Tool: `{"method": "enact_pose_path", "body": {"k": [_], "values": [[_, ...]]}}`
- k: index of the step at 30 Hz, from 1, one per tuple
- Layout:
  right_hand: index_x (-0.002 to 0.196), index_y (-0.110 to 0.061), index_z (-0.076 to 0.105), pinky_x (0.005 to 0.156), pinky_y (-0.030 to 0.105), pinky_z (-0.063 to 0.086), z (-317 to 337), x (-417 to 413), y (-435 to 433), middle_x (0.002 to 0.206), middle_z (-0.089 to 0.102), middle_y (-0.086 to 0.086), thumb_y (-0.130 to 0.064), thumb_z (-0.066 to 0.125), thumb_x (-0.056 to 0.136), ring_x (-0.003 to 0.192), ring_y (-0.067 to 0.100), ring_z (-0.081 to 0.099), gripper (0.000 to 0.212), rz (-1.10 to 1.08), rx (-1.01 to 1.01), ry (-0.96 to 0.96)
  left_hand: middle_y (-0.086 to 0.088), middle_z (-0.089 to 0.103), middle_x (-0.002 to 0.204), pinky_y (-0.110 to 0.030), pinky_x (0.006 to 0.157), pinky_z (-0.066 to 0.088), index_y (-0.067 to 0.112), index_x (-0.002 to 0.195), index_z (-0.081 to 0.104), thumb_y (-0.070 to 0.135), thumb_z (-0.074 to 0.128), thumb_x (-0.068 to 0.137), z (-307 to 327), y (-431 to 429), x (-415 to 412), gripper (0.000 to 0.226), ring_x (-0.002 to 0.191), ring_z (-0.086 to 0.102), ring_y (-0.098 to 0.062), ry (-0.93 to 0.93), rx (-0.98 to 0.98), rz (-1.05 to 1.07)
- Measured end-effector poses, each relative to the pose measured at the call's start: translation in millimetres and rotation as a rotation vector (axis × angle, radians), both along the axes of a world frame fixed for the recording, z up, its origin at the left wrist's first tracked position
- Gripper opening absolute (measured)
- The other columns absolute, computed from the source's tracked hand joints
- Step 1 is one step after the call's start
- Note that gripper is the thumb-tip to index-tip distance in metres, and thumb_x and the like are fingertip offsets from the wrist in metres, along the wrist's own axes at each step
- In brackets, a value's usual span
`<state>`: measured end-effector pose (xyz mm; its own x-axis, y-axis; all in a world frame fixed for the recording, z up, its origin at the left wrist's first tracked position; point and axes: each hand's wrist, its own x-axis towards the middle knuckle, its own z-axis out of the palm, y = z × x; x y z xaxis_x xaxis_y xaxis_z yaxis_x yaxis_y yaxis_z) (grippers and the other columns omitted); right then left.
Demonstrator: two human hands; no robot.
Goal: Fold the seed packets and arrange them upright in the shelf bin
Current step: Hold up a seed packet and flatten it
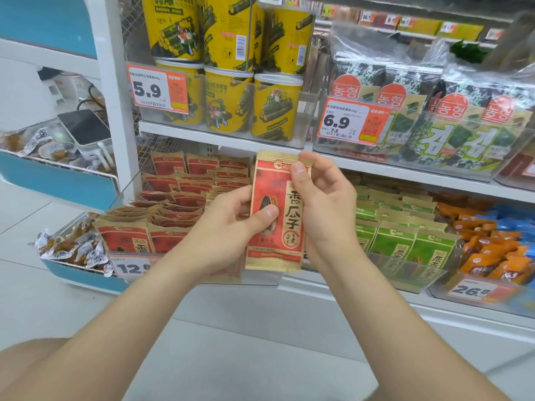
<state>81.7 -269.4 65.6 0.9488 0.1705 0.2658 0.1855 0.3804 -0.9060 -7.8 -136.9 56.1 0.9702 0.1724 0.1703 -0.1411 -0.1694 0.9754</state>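
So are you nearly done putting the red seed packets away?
Partly. Rows of red packets already stand upright in the clear shelf bin. Right now the left hand and right hand both hold one more packet in front of it, the right hand pinching its top edge. That one has yet to go into the bin; how many more remain isn't visible.

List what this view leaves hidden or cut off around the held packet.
- Head view: side edges of the red packet, hidden by the left hand and right hand, so any fold is unclear.
- The price tag: right part covered by the left forearm.
- The blue packets: cut off by the right edge.
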Motion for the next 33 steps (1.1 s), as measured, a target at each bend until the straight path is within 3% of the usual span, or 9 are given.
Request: {"method": "enact_pose_path", "body": {"k": [5, 11, 13, 15, 19, 21, 23, 29, 33], "values": [[0.107, -0.015, 0.071, 0.091, 0.049, 0.060, -1.2, 4.8, 4.9, 0.103, 0.073, 0.014, -0.005, 0.079, 0.094, 0.094, 0.025, 0.072, 0.018, 0.048, 0.018, -0.014, -0.008, 0.082, 0.111, -0.030, 0.080, 0.065, 0.014, 0.127, 0.073, 0.017, 0.060, 0.108, 2.5, 2.7, 1.1, 0.023, 0.101, 0.080, -0.026, 0.031, -0.138, -0.010], [0.123, -0.013, 0.056, 0.096, 0.051, 0.061, -8.7, 9.8, 4.9, 0.101, 0.077, 0.008, -0.003, 0.084, 0.089, 0.099, 0.025, 0.074, 0.045, 0.076, 0.053, 0.018, -0.001, 0.082, 0.110, -0.033, 0.088, 0.065, 0.021, 0.127, 0.073, 0.015, 0.060, 0.109, -4.7, -0.2, 7.5, 0.023, 0.103, 0.079, -0.020, -0.025, -0.090, 0.055], [0.124, -0.012, 0.057, 0.087, 0.045, 0.063, -14.4, 11.6, 6.1, 0.096, 0.078, 0.005, -0.011, 0.078, 0.097, 0.093, 0.021, 0.075, 0.034, 0.038, -0.015, 0.034, 0.000, 0.082, 0.111, -0.033, 0.088, 0.065, 0.021, 0.128, 0.073, 0.012, 0.059, 0.110, -3.9, -0.9, 13.1, 0.025, 0.103, 0.079, -0.018, -0.038, -0.111, 0.070], [0.110, -0.014, 0.065, 0.075, 0.037, 0.061, -23.2, 14.3, 7.5, 0.090, 0.078, 0.001, -0.025, 0.066, 0.107, 0.083, 0.014, 0.072, 0.012, -0.040, -0.172, -0.081, 0.000, 0.081, 0.108, -0.033, 0.084, 0.063, 0.019, 0.125, 0.072, 0.009, 0.060, 0.109, -2.3, -0.8, 22.7, 0.023, 0.099, 0.078, -0.017, -0.068, -0.101, 0.097], [0.093, -0.018, 0.062, 0.063, 0.028, 0.044, -40.1, 22.0, 13.3, 0.072, 0.064, -0.014, -0.036, 0.046, 0.114, 0.065, 0.002, 0.055, 0.032, -0.227, -0.377, -0.284, 0.008, 0.076, 0.098, -0.035, 0.080, 0.056, 0.025, 0.113, 0.069, 0.026, 0.053, 0.111, -3.0, -1.7, 50.0, 0.016, 0.089, 0.071, -0.011, -0.186, 0.167, 0.192], [0.092, -0.017, 0.061, 0.060, 0.031, 0.043, -45.0, 29.1, 17.5, 0.070, 0.062, -0.011, -0.035, 0.043, 0.114, 0.062, 0.004, 0.053, 0.033, -0.277, -0.389, -0.306, 0.008, 0.074, 0.088, -0.036, 0.074, 0.053, 0.023, 0.106, 0.069, 0.034, 0.043, 0.116, -5.5, 0.0, 63.9, 0.030, 0.079, 0.067, -0.010, -0.215, 0.246, 0.244], [0.090, -0.017, 0.061, 0.058, 0.035, 0.045, -46.5, 36.7, 22.0, 0.069, 0.061, -0.005, -0.034, 0.043, 0.114, 0.061, 0.006, 0.052, 0.034, -0.310, -0.393, -0.273, 0.007, 0.068, 0.077, -0.039, 0.068, 0.049, 0.020, 0.096, 0.068, 0.037, 0.038, 0.117, -6.7, 4.4, 75.3, 0.041, 0.070, 0.061, -0.012, -0.183, 0.254, 0.266], [0.092, -0.023, 0.060, 0.052, 0.037, 0.041, -24.3, 57.1, 30.5, 0.062, 0.049, -0.013, -0.021, 0.047, 0.112, 0.055, 0.004, 0.045, 0.024, -0.392, -0.484, -0.281, 0.019, 0.054, 0.066, -0.022, 0.061, 0.037, 0.028, 0.082, 0.056, 0.030, 0.039, 0.117, 11.7, 3.3, 97.6, 0.038, 0.062, 0.047, -0.003, -0.103, 0.165, 0.329], [0.088, -0.014, 0.063, 0.055, 0.042, 0.044, 9.8, 52.2, 9.9, 0.066, 0.056, -0.006, -0.021, 0.047, 0.112, 0.057, 0.008, 0.049, 0.030, -0.417, -0.567, -0.120, 0.017, 0.055, 0.066, -0.019, 0.062, 0.036, 0.023, 0.081, 0.057, 0.029, 0.040, 0.110, 49.7, -10.0, 104.9, 0.034, 0.062, 0.048, -0.003, 0.062, 0.222, 0.252]]}}
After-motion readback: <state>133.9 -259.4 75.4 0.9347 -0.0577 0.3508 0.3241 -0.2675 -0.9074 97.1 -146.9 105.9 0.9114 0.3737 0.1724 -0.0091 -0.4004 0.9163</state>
